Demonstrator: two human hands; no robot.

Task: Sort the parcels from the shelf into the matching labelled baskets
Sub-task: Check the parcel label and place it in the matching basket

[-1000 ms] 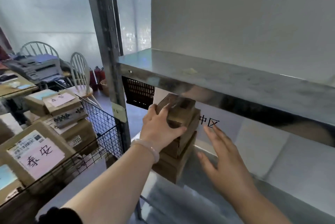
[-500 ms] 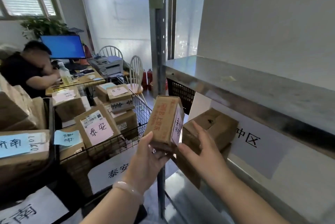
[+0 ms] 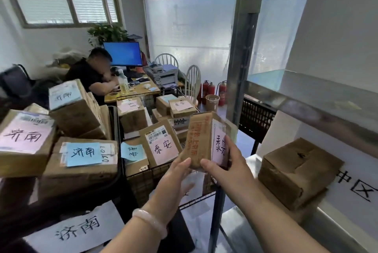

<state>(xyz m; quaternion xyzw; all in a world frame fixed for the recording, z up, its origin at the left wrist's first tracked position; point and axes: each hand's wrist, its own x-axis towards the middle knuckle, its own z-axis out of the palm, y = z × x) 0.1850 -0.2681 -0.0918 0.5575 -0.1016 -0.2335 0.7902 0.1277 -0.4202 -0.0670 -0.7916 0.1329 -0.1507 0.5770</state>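
1. The parcel (image 3: 204,140), a small brown carton, is held in the air in the middle of the view. It stands upright on its short end, in front of the wire basket (image 3: 143,177) and to the left of the metal shelf (image 3: 306,99).
2. The left hand (image 3: 176,179) takes it at the lower left corner. Its thumb (image 3: 184,163) lies on the face with red print. The other fingers go under and behind the carton, where they are blurred, so I cannot tell how they lie.
3. The right hand (image 3: 231,169) grips the lower right part. Its thumb (image 3: 207,164) presses on the bottom front edge, just beside the left thumb. Its fingers (image 3: 232,147) are close together and curled onto the side that carries the pink label (image 3: 218,146).
4. The lower end of the carton therefore sits between the two thumbs in front and the fingers behind and at the side. The upper half stands free above both hands.
5. The pink label shows the handwritten characters 泰安, one above the other.
6. The wire basket holds several cartons. One leaning carton (image 3: 163,146) with a pink note reading 泰安 is just to the left of the held parcel.
7. Further left there is a pile of cartons (image 3: 83,152) with notes reading 济南, and below it a white sheet (image 3: 79,230) with the same characters.
8. On the lower board of the shelf rests a brown box (image 3: 296,173), next to a white sign (image 3: 358,187) reading 中区.
9. A pale bracelet (image 3: 149,222) is on the left wrist.
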